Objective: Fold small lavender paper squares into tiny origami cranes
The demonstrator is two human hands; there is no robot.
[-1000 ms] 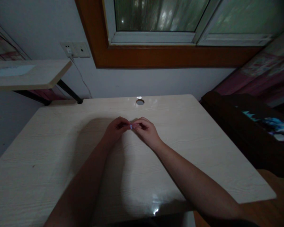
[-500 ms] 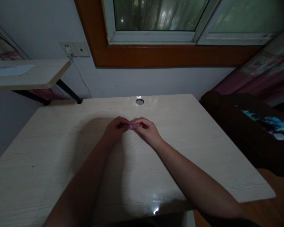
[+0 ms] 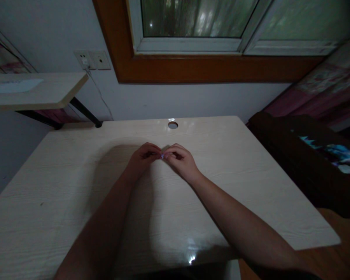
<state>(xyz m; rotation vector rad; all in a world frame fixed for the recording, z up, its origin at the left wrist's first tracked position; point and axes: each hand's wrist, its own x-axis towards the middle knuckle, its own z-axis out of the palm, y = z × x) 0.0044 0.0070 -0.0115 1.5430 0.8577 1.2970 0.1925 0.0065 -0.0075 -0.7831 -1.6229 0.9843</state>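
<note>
A tiny light-purple piece point(image 3: 162, 156) shows between my fingertips; it may be folded paper, but most of it is hidden and too small to make out. My left hand point(image 3: 144, 158) pinches it from the left side, thumb and fingers pressed together. From the right, my right hand point(image 3: 181, 159) pinches the same piece, its fingertips almost touching those of the left. Both hands are over the middle of the pale wood-grain desk point(image 3: 221, 194).
Beyond the hands, a round cable hole point(image 3: 173, 125) sits near the desk's back edge. A raised shelf point(image 3: 58, 93) with a white sheet point(image 3: 16, 86) stands at the left. A window point(image 3: 192, 23) and wall sockets point(image 3: 91, 60) are behind. Dark furniture point(image 3: 282, 155) borders the right.
My fingertips have shifted slightly around the purple piece, and less of it shows between them. The arms have hardly moved.
</note>
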